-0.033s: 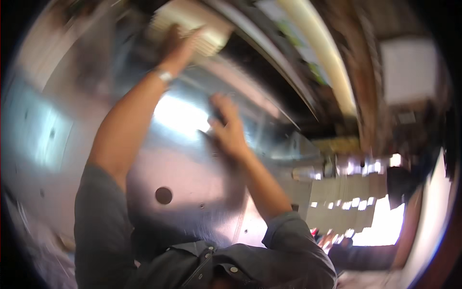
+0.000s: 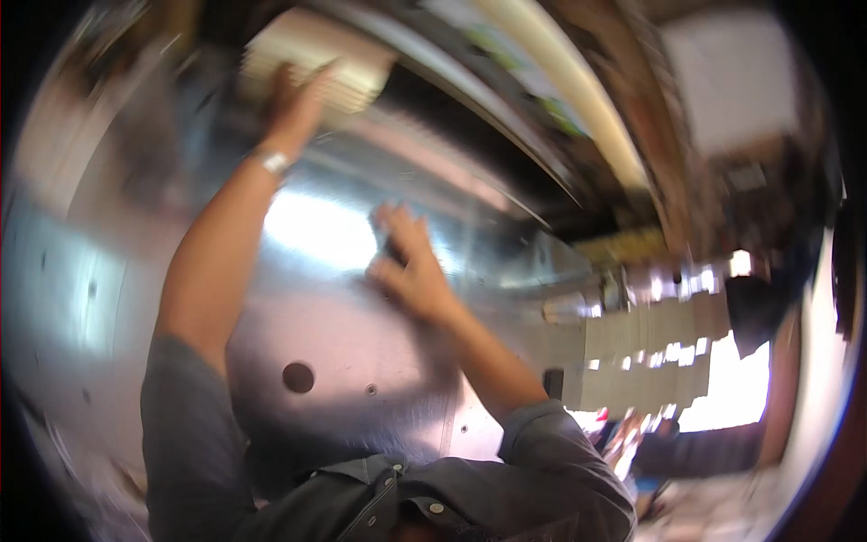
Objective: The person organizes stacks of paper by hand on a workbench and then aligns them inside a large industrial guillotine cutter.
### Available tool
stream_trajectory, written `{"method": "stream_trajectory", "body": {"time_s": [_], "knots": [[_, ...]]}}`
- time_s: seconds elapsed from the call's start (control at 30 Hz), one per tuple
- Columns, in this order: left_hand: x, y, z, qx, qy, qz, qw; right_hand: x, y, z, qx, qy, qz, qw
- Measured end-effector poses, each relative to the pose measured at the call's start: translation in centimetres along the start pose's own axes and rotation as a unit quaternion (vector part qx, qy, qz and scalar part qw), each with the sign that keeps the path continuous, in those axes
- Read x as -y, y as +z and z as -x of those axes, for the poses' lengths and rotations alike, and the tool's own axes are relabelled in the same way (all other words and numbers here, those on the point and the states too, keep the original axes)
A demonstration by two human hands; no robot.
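I see a shiny steel panel (image 2: 352, 397) from close below, badly blurred. My left hand (image 2: 293, 101) reaches high up, its fingers stretched flat against a pale slatted grille (image 2: 348, 72) at the top. A silvery band (image 2: 272, 163) sits on that wrist. Lower and to the right, my right hand (image 2: 408, 269) presses against the steel panel. A small dark shape shows under its fingertips, and the blur hides whether the hand holds it.
The steel panel has a dark round hole (image 2: 298, 377) and small screws near my chest. A long pale curved strip (image 2: 578, 108) runs across the upper right. Bright tiled surfaces (image 2: 650, 343) and a lit opening (image 2: 736, 379) lie to the right.
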State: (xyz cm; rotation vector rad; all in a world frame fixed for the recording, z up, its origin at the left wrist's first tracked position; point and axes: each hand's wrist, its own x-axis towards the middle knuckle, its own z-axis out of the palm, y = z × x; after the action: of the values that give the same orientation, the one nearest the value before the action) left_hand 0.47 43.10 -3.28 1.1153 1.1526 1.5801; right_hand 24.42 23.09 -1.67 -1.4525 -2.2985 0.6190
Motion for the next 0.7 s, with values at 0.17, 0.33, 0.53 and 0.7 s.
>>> {"method": "stream_trajectory", "body": {"time_s": [0.17,0.33,0.53,0.7], "knots": [[2.3,-2.3,-1.8,0.006,-0.031,0.116,0.993,4.2,-1.7,17.2,0.014,0.064,0.012,0.998],[3.0,-1.3,-1.8,0.050,-0.033,0.109,0.992,5.5,-2.7,31.8,-0.126,0.156,-0.094,0.975],[1.3,-0.6,1.9,0.047,-0.004,0.011,0.999,6.5,-9.1,41.7,-0.362,0.261,-0.003,0.895],[-0.7,-1.5,10.0,0.185,0.160,-0.438,0.865,3.3,-20.8,45.5,-0.510,0.263,0.180,0.799]]}}
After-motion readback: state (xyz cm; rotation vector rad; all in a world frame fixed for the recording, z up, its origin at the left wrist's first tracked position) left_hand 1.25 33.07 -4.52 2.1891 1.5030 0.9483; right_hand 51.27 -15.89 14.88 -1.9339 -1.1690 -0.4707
